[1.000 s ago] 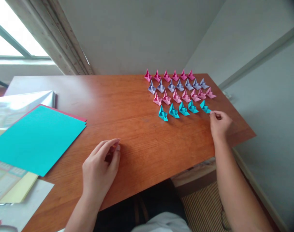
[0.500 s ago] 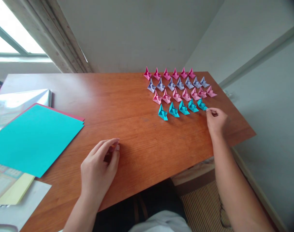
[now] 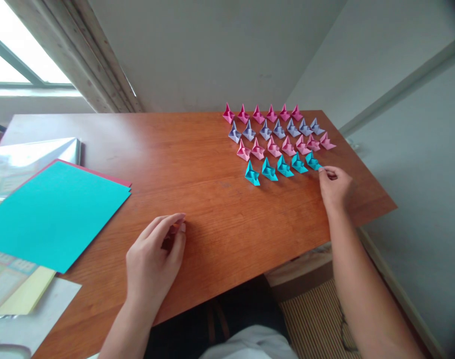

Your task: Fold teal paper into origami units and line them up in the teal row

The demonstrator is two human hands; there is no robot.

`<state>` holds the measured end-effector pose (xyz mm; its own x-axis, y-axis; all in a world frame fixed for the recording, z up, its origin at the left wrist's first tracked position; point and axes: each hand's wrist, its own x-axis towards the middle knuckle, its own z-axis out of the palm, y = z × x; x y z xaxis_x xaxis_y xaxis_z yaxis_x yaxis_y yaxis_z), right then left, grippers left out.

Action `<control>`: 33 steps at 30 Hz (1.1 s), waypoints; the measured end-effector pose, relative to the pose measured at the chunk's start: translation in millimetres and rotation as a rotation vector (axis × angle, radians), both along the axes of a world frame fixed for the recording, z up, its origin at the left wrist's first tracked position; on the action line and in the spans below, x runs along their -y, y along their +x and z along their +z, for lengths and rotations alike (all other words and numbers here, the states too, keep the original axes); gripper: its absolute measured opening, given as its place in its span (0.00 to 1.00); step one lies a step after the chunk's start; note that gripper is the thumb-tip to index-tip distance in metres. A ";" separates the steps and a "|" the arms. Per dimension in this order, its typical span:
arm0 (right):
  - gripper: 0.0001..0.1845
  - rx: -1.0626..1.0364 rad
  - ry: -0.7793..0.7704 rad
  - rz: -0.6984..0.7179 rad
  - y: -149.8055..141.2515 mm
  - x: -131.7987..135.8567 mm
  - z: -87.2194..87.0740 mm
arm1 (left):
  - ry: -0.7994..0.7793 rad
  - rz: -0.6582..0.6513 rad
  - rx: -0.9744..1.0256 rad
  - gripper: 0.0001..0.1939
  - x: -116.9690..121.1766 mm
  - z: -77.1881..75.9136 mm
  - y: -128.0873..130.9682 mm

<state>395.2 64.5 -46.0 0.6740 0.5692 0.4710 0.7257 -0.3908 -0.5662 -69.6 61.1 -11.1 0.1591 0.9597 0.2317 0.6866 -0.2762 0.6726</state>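
Note:
My right hand pinches the near corner of the rightmost turquoise origami boat, thumb and index finger pressed together. That boat stands on the table at the end of a row of several turquoise boats. Behind this row stand rows of light pink boats, lavender boats and deep pink boats, all with pointed tips up. On the bare wood to the left rests my left hand, loosely curled, with thumb and fingertips slightly apart and nothing visible in it.
Turquoise paper sheets lie over a red sheet at the left of the wooden table. A clear plastic-wrapped pack lies behind them, yellow paper and a white sheet in front. A wall runs behind the table.

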 end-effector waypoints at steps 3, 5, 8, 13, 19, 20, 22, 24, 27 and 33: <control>0.17 0.001 0.002 -0.005 -0.7 -0.1 0.4 | -0.002 0.000 0.000 0.07 -0.1 -0.4 0.0; 0.16 0.000 0.005 -0.008 -1.7 -0.4 0.7 | 0.003 -0.005 -0.001 0.07 -0.1 0.0 0.2; 0.15 -0.001 0.015 -0.015 -2.2 -1.0 1.8 | 0.012 -0.012 0.001 0.07 -0.4 0.6 0.7; 0.14 0.007 0.082 -0.057 -4.0 2.0 9.3 | -0.009 -0.002 0.004 0.08 -0.3 -0.1 2.0; 0.15 0.015 0.210 -0.052 -56.6 18.6 15.6 | -0.064 -0.004 0.016 0.09 4.5 0.1 6.3; 0.14 0.000 0.220 -0.009 -75.0 22.8 17.4 | -0.067 -0.006 0.017 0.09 5.1 0.9 6.5; 0.13 -0.056 0.184 0.190 -117.4 31.9 23.6 | -0.061 -0.021 0.000 0.10 4.7 3.8 4.3; 0.11 -0.089 0.076 0.444 -160.9 39.9 32.0 | -0.015 -0.013 -0.077 0.10 0.8 8.6 -3.5; 0.08 -0.105 0.012 0.750 -211.8 46.6 41.0 | 0.158 0.133 -0.311 0.11 -11.9 17.3 -26.7; 0.06 -0.048 0.011 0.958 -243.8 47.3 31.3 | 0.128 0.268 -0.593 0.25 -32.4 23.6 -80.3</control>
<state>151.3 17.3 -14.7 -0.0563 0.8841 0.4638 0.7102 0.3620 -0.6038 -150.0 93.5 12.5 0.0544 0.9544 0.2935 0.9864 -0.0970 0.1326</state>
